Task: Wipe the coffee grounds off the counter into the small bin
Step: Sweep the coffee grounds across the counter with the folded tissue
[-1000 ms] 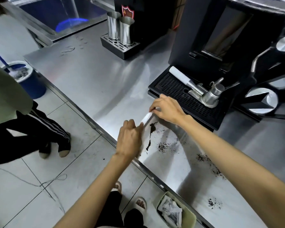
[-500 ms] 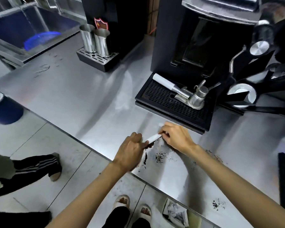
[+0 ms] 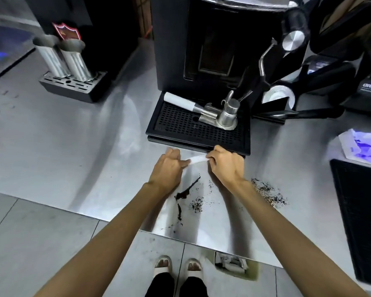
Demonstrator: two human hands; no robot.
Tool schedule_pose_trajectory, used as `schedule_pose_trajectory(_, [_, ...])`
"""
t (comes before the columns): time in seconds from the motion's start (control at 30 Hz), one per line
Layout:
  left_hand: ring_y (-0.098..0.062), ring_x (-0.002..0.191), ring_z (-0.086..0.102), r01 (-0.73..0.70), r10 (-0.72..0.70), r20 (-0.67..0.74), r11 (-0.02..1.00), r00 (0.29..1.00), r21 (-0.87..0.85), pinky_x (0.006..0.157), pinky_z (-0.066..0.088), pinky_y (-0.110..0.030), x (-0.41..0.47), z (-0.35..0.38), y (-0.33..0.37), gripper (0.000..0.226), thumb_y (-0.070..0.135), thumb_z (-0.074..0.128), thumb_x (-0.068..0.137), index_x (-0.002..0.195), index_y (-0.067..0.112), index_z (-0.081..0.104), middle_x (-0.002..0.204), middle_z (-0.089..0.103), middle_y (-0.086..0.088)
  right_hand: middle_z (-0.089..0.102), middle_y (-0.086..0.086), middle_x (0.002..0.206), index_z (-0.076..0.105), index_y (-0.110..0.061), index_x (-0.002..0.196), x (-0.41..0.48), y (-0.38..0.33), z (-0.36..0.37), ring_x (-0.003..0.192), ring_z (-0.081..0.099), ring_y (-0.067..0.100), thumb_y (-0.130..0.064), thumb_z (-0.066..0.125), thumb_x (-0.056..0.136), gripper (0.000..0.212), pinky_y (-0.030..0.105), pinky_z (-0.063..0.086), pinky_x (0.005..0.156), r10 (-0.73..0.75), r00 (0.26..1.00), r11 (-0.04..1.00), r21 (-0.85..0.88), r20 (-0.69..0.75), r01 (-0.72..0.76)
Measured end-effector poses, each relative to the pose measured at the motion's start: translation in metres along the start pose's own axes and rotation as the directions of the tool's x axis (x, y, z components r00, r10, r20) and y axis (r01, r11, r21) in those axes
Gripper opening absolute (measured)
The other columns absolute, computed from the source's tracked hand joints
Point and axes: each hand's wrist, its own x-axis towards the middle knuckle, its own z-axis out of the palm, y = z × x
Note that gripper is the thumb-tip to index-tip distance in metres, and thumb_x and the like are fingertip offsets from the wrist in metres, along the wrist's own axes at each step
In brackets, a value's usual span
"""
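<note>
Dark coffee grounds [image 3: 196, 203] lie in streaks and specks on the steel counter [image 3: 73, 159], with a second patch [image 3: 268, 192] further right. My left hand [image 3: 169, 170] and my right hand [image 3: 227, 165] each pinch one end of a folded white tissue [image 3: 197, 160], stretched between them just above the counter, beyond the grounds and in front of the drip tray. A small green bin [image 3: 252, 273] with crumpled paper inside stands on the floor below the counter edge, to the right of my feet.
A black coffee machine [image 3: 212, 50] with a drip tray [image 3: 180, 127] holding a metal portafilter [image 3: 221, 116] stands right behind my hands. Two steel jugs [image 3: 66, 58] sit on a small tray at left. A black mat [image 3: 360, 221] lies at right.
The view has swung so the counter edge is now square to me. Both hands, still holding the tissue, have moved away from the counter edge to just in front of the drip tray, and the tissue is stretched wider.
</note>
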Motion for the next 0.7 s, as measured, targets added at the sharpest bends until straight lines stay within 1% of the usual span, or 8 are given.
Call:
schedule_pose_trajectory(0.07, [-0.029, 0.062, 0.055, -0.083, 0.083, 0.001, 0.996, 0.997, -0.018, 0.053, 0.051, -0.031, -0.002, 0.003, 0.000, 0.022, 0.001, 0.075, 0.073, 0.093, 0.010, 0.078, 0.064, 0.055, -0.011, 0.064, -0.008, 0.109, 0.069, -0.026, 0.110, -0.006, 0.006, 0.001, 0.087, 0.068, 0.026, -0.019, 0.044, 0.095, 0.030, 0.033, 0.049, 0.071, 0.039, 0.999, 0.999, 0.019, -0.004, -0.039])
schedule_pose_trajectory(0.13, [-0.027, 0.055, 0.054, -0.176, 0.176, 0.013, 0.984, 0.984, -0.021, 0.047, 0.047, -0.028, -0.008, 0.002, 0.000, 0.019, 0.002, 0.078, 0.070, 0.087, 0.010, 0.079, 0.060, 0.055, -0.010, 0.065, -0.011, 0.111, 0.069, -0.028, 0.109, -0.015, 0.010, -0.002, 0.091, 0.068, 0.022, -0.018, 0.045, 0.095, 0.030, 0.030, 0.049, 0.073, 0.039, 0.999, 0.999, 0.037, 0.007, -0.040])
schedule_pose_trajectory(0.2, [-0.026, 0.056, 0.055, -0.259, 0.259, 0.036, 0.966, 0.965, -0.023, 0.047, 0.049, -0.028, -0.015, 0.001, -0.003, 0.022, 0.002, 0.079, 0.069, 0.089, 0.012, 0.078, 0.061, 0.055, -0.008, 0.066, -0.012, 0.110, 0.071, -0.027, 0.106, -0.031, 0.008, -0.002, 0.089, 0.069, 0.020, -0.018, 0.048, 0.094, 0.027, 0.026, 0.048, 0.071, 0.032, 0.999, 0.998, 0.046, 0.004, -0.032])
schedule_pose_trajectory(0.33, [-0.018, 0.057, 0.054, -0.334, 0.332, 0.105, 0.942, 0.937, 0.006, 0.052, 0.048, -0.022, -0.031, 0.000, -0.013, 0.036, 0.004, 0.081, 0.064, 0.093, 0.025, 0.078, 0.063, 0.052, -0.001, 0.069, -0.011, 0.079, 0.076, -0.025, 0.083, -0.073, 0.000, 0.003, 0.052, 0.068, 0.014, -0.016, 0.072, 0.079, 0.011, 0.018, 0.047, 0.047, 0.032, 0.996, 0.994, 0.107, -0.082, -0.023])
schedule_pose_trajectory(0.4, [-0.017, 0.059, 0.054, -0.354, 0.354, 0.104, 0.935, 0.929, -0.021, 0.053, 0.048, -0.022, -0.036, -0.003, -0.018, 0.034, 0.005, 0.077, 0.067, 0.093, 0.027, 0.077, 0.064, 0.051, 0.000, 0.070, -0.013, 0.083, 0.076, -0.027, 0.085, -0.086, -0.007, 0.002, 0.058, 0.069, 0.013, -0.017, 0.070, 0.080, 0.013, 0.020, 0.050, 0.051, 0.052, 0.998, 0.990, 0.132, -0.026, -0.048])
schedule_pose_trajectory(0.5, [-0.013, 0.066, 0.048, -0.307, 0.316, 0.067, 0.945, 0.946, -0.112, 0.055, 0.046, -0.022, -0.041, -0.010, -0.027, 0.030, 0.009, 0.064, 0.072, 0.094, 0.024, 0.077, 0.065, 0.051, -0.001, 0.071, -0.015, 0.096, 0.075, -0.031, 0.095, -0.088, -0.017, -0.007, 0.082, 0.069, 0.011, -0.023, 0.060, 0.088, 0.018, 0.018, 0.043, 0.064, 0.095, 0.994, 0.980, 0.169, 0.053, -0.102])
schedule_pose_trajectory(0.57, [-0.009, 0.072, 0.039, -0.232, 0.240, 0.049, 0.964, 0.969, -0.133, 0.060, 0.045, -0.024, -0.045, -0.014, -0.035, 0.034, 0.003, 0.064, 0.074, 0.099, 0.023, 0.076, 0.070, 0.053, -0.002, 0.069, -0.014, 0.098, 0.074, -0.033, 0.099, -0.075, -0.022, -0.010, 0.087, 0.066, 0.009, -0.025, 0.058, 0.090, 0.020, 0.017, 0.041, 0.066, 0.106, 0.993, 0.976, 0.187, 0.052, -0.114])
schedule_pose_trajectory(0.7, [-0.023, 0.069, 0.053, -0.067, 0.067, -0.006, 0.994, 0.998, -0.092, 0.059, 0.052, -0.030, -0.056, -0.019, -0.051, 0.037, -0.006, 0.072, 0.069, 0.099, 0.016, 0.076, 0.069, 0.053, -0.006, 0.068, -0.010, 0.100, 0.073, -0.030, 0.100, -0.037, -0.042, -0.007, 0.094, 0.064, 0.016, -0.022, 0.055, 0.090, 0.021, 0.030, 0.050, 0.080, -0.010, 0.995, 0.977, 0.211, 0.095, -0.010])
